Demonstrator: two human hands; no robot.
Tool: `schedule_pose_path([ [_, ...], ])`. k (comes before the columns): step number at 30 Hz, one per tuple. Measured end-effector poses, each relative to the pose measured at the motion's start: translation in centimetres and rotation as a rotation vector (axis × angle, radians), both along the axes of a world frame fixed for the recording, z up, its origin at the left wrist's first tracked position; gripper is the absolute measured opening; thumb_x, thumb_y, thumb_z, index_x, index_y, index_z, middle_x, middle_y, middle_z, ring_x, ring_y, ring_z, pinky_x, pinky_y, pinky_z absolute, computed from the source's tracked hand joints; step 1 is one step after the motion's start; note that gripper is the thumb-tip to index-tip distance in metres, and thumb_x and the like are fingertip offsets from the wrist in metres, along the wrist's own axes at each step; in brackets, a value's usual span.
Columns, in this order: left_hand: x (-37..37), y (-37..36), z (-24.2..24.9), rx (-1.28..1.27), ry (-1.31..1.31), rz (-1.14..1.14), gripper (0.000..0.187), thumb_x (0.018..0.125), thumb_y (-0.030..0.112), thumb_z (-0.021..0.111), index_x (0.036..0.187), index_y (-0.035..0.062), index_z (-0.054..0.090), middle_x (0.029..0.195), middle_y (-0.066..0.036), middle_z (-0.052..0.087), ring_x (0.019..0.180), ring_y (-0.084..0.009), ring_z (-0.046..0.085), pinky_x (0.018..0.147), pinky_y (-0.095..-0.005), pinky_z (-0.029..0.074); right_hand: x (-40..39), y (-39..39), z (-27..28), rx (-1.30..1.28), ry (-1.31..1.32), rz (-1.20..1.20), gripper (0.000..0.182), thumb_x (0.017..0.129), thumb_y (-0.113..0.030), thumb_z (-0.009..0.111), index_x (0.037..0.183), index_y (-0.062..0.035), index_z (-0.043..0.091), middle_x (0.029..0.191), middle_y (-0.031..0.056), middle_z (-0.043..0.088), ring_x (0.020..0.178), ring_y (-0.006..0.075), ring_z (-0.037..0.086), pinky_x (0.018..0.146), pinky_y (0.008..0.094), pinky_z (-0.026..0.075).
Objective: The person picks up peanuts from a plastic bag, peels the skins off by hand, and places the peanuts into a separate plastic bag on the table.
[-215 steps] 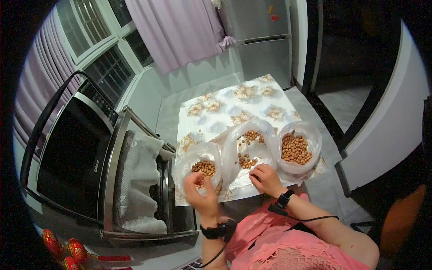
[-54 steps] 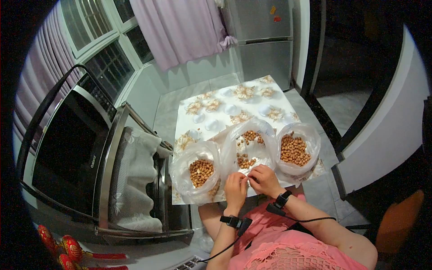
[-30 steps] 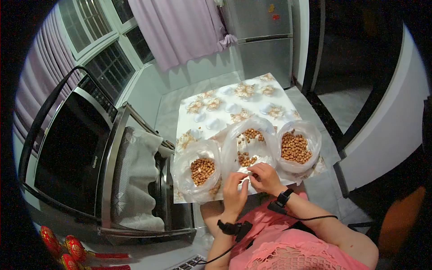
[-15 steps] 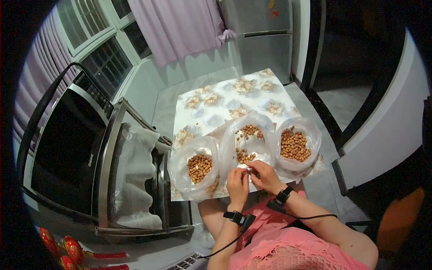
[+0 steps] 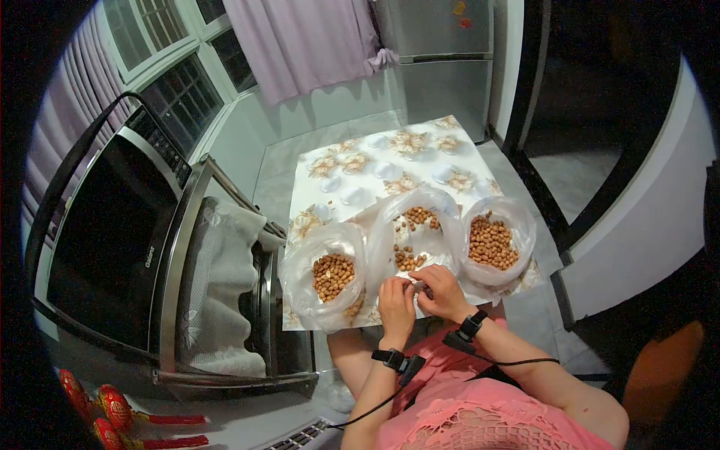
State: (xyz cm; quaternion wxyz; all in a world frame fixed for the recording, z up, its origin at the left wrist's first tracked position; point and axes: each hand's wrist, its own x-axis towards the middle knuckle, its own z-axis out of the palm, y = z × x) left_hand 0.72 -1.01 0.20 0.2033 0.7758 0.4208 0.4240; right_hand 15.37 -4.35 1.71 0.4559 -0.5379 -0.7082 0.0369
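Note:
My left hand [image 5: 395,304] and my right hand [image 5: 442,292] meet at the near edge of the middle plastic bag [image 5: 379,251]. Both are closed, thumbs and fingertips pinched together. Something small and greyish shows between them, too small and covered to name. Just beyond my fingers, inside that bag, lie two loose clusters of small brown nuts [image 5: 409,259]. To the left stands an open plastic bag [image 5: 298,281] with a heap of similar nuts [image 5: 333,277]. On the right another open bag [image 5: 525,247] holds a fuller pile of nuts [image 5: 492,241].
The bags stand along the near side of a table with a flowered cloth [image 5: 360,180]. A microwave [image 5: 105,240] on a metal rack [image 5: 176,300] is close on the left. A fridge [image 5: 446,82] stands behind. Cords run from my wrist straps [image 5: 472,324].
The whole view has shifted slightly. My two hands stay together at the middle bag's edge, with only small finger movement.

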Motion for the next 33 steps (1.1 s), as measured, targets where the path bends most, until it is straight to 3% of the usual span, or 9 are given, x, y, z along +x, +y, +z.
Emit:
schedule_pose_path([
  [2, -0.01, 0.12, 0.02, 0.017, -0.048, -0.012, 0.009, 0.09, 0.006, 0.065, 0.096, 0.0012, 0.061, 0.093, -0.015, 0.061, 0.091, -0.0366, 0.058, 0.079, -0.046, 0.047, 0.09, 0.01, -0.05, -0.02, -0.021, -0.004, 0.04, 0.074, -0.008, 0.067, 0.113, -0.0034, 0.065, 0.099, 0.0154, 0.066, 0.093, 0.0352, 0.064, 0.083, 0.0449, 0.051],
  [8, -0.22, -0.02, 0.31, -0.008, -0.098, -0.024, 0.009, 0.091, 0.006, 0.064, 0.097, 0.0008, 0.061, 0.093, -0.016, 0.061, 0.088, -0.0362, 0.059, 0.077, -0.045, 0.047, -0.1, -0.03, -0.15, -0.035, 0.04, -0.019, 0.035, 0.076, -0.008, 0.067, 0.111, -0.0024, 0.066, 0.098, 0.0159, 0.066, 0.091, 0.0355, 0.064, 0.081, 0.0444, 0.053],
  [17, -0.33, 0.09, 0.16, 0.009, -0.084, -0.021, 0.016, 0.092, 0.005, 0.063, 0.107, 0.0015, 0.063, 0.096, -0.016, 0.064, 0.092, -0.0354, 0.062, 0.079, -0.0439, 0.049, -0.15, -0.11, 0.11, -0.035, 0.043, 0.006, 0.03, 0.079, -0.009, 0.069, 0.109, -0.0039, 0.066, 0.097, 0.014, 0.067, 0.089, 0.0336, 0.065, 0.08, 0.0431, 0.054],
  [33, -0.49, -0.07, 0.15, -0.035, -0.099, -0.015, 0.017, 0.095, 0.012, 0.065, 0.11, 0.0026, 0.064, 0.099, -0.017, 0.068, 0.091, -0.037, 0.065, 0.081, -0.0455, 0.051, 0.0, 0.14, -0.73, -0.006, 0.013, 0.0, 0.019, 0.079, -0.012, 0.074, 0.096, -0.0044, 0.068, 0.098, 0.0124, 0.067, 0.091, 0.0321, 0.066, 0.08, 0.0414, 0.054],
])
